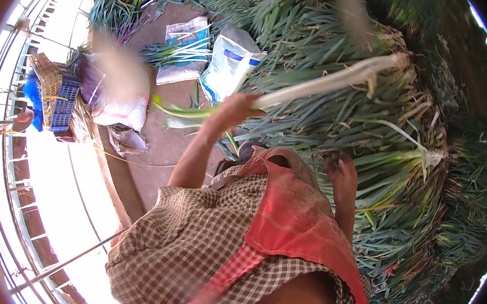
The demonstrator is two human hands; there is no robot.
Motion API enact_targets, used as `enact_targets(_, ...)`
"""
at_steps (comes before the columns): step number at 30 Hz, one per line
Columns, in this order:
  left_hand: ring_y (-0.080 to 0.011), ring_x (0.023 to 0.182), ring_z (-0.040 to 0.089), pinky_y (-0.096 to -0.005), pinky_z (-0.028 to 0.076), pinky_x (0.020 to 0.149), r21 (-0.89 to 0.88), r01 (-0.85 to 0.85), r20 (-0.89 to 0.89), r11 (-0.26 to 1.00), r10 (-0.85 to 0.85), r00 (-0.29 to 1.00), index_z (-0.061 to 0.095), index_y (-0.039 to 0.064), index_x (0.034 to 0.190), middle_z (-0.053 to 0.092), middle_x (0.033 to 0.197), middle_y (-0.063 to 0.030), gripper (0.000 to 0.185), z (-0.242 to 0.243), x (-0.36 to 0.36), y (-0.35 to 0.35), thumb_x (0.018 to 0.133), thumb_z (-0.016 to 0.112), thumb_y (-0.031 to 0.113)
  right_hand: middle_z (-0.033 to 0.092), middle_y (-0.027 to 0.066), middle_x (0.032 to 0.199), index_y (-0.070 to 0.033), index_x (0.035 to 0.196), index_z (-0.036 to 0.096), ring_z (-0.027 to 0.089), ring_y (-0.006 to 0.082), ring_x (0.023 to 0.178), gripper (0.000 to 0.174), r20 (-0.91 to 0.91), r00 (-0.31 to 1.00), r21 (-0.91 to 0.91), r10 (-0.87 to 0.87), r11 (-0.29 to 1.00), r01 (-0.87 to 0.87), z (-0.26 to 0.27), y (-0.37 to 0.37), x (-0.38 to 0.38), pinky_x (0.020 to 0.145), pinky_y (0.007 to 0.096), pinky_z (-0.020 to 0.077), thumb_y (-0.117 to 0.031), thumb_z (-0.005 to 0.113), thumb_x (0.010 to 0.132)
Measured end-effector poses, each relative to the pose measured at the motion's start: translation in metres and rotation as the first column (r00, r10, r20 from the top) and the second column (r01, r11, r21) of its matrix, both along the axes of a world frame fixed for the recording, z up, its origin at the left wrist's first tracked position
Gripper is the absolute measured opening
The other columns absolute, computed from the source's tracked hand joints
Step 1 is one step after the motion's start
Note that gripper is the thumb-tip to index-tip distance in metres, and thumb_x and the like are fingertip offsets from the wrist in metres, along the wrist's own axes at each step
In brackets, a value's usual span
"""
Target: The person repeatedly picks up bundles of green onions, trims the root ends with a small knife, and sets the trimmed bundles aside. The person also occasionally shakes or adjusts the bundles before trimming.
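My left hand (235,108) grips a single long leek (332,80) by its leafy end. Its pale stalk points up and to the right, over a large pile of leeks (309,99). Green leaf ends stick out on the other side of that hand. My right hand (342,171) is low against the pile, its fingers bent and their tips dark. Blur hides whether anything is between those fingers. To its right, one loose leek (412,156) lies on the heap with its root end outward.
Trimmed leeks (187,51) lie across a flattened sack (174,76) on the floor, beside a white and blue plastic bag (232,62). Farther left are a filled white sack (121,108) and plastic crates (59,99). A tied leek bundle (119,4) lies at upper left.
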State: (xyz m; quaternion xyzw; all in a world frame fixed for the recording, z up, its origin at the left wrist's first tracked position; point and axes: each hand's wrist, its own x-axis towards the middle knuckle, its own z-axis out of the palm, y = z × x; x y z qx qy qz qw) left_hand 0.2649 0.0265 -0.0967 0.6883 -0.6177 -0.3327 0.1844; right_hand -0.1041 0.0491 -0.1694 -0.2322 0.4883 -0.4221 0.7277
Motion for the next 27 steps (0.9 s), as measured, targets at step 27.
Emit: enact_targets(27,-0.0173,0.079,0.063,-0.0327,0.05,0.063,0.85,-0.091,-0.11,0.519,0.344,0.933,0.057,0.009,0.121,0.063,0.103,-0.0086,0.038,-0.339,0.211,-0.042,0.088,0.066,0.027,0.06,0.0119,0.111,-0.003,0.13,0.047,0.062,0.0238,0.097,0.048,-0.584,0.697,0.145,-0.417,0.791,0.595,-0.029,0.037,-0.056,0.079,0.0372,0.0543,-0.027,0.06,0.091)
